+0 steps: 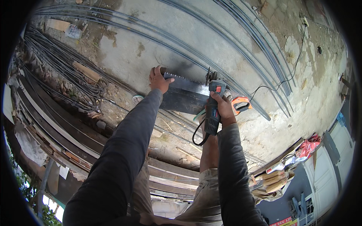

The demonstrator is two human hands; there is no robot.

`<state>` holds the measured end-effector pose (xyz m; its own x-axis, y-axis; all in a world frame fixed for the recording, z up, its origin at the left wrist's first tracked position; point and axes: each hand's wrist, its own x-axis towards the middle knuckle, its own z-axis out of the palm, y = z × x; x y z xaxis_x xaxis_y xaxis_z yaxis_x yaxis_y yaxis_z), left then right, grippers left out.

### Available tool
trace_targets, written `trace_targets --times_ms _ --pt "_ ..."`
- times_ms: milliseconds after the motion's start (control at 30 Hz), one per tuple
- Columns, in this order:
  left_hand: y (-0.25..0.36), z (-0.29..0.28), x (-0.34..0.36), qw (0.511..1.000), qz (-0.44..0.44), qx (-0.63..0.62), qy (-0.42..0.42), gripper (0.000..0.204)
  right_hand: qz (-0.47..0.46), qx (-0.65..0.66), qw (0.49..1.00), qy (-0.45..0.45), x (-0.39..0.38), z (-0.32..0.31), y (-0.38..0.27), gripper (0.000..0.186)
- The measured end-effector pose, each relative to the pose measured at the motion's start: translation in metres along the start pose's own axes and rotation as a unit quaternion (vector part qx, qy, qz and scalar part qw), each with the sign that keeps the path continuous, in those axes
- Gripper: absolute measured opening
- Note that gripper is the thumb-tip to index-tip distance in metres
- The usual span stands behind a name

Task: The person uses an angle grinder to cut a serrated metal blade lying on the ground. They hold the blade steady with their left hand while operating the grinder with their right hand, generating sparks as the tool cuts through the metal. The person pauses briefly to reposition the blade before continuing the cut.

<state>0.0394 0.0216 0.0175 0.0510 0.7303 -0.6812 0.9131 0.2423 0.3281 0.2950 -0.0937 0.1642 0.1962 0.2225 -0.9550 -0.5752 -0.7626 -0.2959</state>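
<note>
My left hand (160, 80) grips the left end of a hand saw blade (185, 83) and the dark wooden board (182, 100) beside it. The saw's teeth run along the far edge, and its orange-and-black handle (242, 106) sticks out to the right. My right hand (223, 108) holds a black angle grinder (213, 118) with a red switch. Its thin disc (207, 76) is over the toothed edge near the right end; I cannot tell if it touches. My feet, in sandals, are partly hidden under the board.
Long steel bars (241, 37) lie across the concrete floor (128, 49). A power cord (279, 86) runs to the upper right. Stacked planks (60, 135) are at lower left, with dark bundled rods (49, 56) above them. Cloth and clutter (305, 147) sit by doors at lower right.
</note>
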Motion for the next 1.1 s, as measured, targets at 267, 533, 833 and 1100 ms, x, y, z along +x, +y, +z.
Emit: trace_targets --times_ms 267,533,833,1100 --pt "0.003 0.013 0.007 0.967 -0.224 -0.056 -0.105 0.13 0.029 -0.051 0.998 -0.017 0.019 0.005 -0.009 0.042" --pt "0.015 0.006 0.011 0.957 -0.262 -0.02 -0.124 0.138 0.062 -0.074 0.995 -0.01 0.027 0.006 -0.011 0.043" --pt "0.009 0.017 0.012 0.961 -0.256 -0.003 -0.109 0.14 0.02 -0.101 0.995 -0.02 0.042 -0.004 0.0 0.045" --pt "0.004 0.023 0.015 0.956 -0.264 -0.041 -0.118 0.14 0.045 -0.051 0.997 -0.026 0.038 -0.001 -0.005 0.039"
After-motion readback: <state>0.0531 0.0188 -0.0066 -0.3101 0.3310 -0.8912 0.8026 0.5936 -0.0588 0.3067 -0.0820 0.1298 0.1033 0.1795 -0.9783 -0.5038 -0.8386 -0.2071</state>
